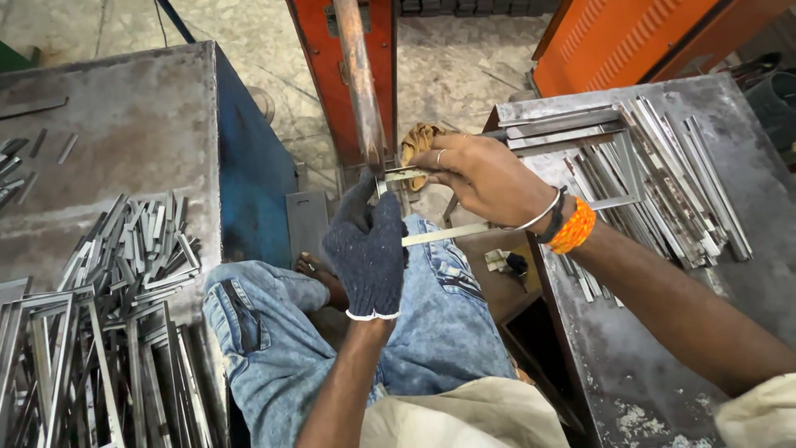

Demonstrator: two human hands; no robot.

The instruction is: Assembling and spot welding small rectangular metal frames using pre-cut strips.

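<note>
A thin, flat, pale metal strip (435, 235) sits between the two hands, just above the person's lap in blue jeans (431, 332). Its long way runs side to side, tipped up a little toward the right. The left hand (369, 249), in a dark knitted glove, is closed around the strip's left end. The right hand (485, 176) is bare, with a ring and an orange wristband. Its fingers are pinched shut on a second short metal strip (404, 174), holding it under the tip of a rusty upright rod (361, 83). That rod belongs to an orange machine (332, 75) right in front of the person. I cannot tell if the right hand also touches the long strip, since the far end goes behind it. Both hands are close together, and the gloved one is nearer to the long strip.

On the right, a grey metal tabletop (663, 332) holds a pile of long metal strips and frames (647, 174). On the left, another grey tabletop (124, 124) holds a heap of short metal pieces (137, 249) and more frames (66, 365) near the front.
</note>
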